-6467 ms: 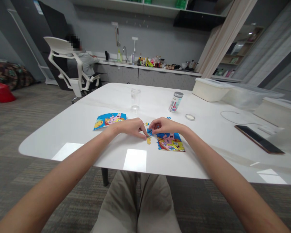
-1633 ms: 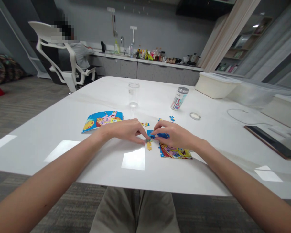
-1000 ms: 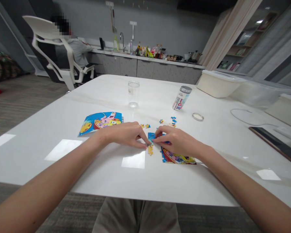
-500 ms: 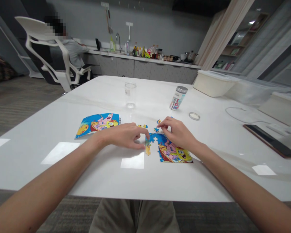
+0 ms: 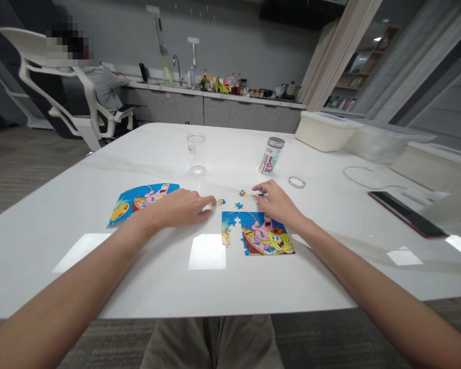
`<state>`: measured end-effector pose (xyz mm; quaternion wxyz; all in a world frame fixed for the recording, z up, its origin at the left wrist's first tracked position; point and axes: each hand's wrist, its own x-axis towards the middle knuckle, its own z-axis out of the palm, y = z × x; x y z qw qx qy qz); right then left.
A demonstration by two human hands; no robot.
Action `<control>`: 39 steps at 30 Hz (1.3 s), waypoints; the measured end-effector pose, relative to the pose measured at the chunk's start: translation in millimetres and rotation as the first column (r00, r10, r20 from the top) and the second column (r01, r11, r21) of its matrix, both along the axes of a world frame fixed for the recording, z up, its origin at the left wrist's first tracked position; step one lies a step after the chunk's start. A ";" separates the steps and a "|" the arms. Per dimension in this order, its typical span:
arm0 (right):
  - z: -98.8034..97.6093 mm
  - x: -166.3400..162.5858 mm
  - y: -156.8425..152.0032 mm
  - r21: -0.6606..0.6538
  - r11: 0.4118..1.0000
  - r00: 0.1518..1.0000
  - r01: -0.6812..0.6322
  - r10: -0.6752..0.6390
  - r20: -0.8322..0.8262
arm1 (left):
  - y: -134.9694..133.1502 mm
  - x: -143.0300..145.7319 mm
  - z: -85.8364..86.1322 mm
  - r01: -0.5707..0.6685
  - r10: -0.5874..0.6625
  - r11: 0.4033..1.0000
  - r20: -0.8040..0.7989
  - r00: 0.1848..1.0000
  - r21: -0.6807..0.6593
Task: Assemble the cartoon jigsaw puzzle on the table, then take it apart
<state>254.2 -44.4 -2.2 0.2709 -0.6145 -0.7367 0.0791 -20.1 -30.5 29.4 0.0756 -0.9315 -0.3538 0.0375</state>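
A partly assembled cartoon jigsaw puzzle (image 5: 259, 234) lies on the white table (image 5: 176, 287) in front of me, with a gap at its upper left. Several loose pieces (image 5: 238, 199) are scattered just behind it. My left hand (image 5: 179, 207) rests flat on the table left of the puzzle, its fingers stretched toward a small yellow-blue piece (image 5: 219, 202). My right hand (image 5: 277, 202) is behind the puzzle's top edge, fingertips pinched on a small blue piece (image 5: 260, 192). A printed reference picture (image 5: 140, 198) lies to the left.
An empty clear jar (image 5: 196, 152), a lidded jar (image 5: 271, 155) and a loose lid (image 5: 296, 181) stand farther back. White plastic bins (image 5: 325, 137), a cable and a dark phone (image 5: 407, 220) are at the right. A person sits in a white chair (image 5: 61, 92) at the back left.
Both hands left the puzzle's upper left corner. The left hand slid back and flattened; the right hand moved back to the loose pieces. My view shifted right.
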 end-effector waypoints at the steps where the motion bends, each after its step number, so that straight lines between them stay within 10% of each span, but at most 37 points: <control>1: 0.3 2.7 2.0 -0.003 1.000 1.000 0.006 -0.006 0.002 | -0.5 0.3 0.8 0.000 0.000 1.000 -0.006 1.000 0.001; 16: 3.7 32.3 20.6 -0.047 0.989 0.983 0.143 -0.136 0.126 | -0.7 4.0 5.7 -0.134 0.130 0.988 -0.053 0.990 -0.073; 28: 3.6 22.7 15.8 0.141 0.953 0.962 -0.268 0.257 0.094 | 0.1 3.1 7.2 -0.192 0.188 0.979 -0.054 0.981 -0.067; 39: 4.4 20.3 14.5 0.034 0.967 0.967 -0.254 0.255 -0.012 | -3.2 4.7 9.7 -0.203 0.198 0.977 -0.065 0.978 -0.069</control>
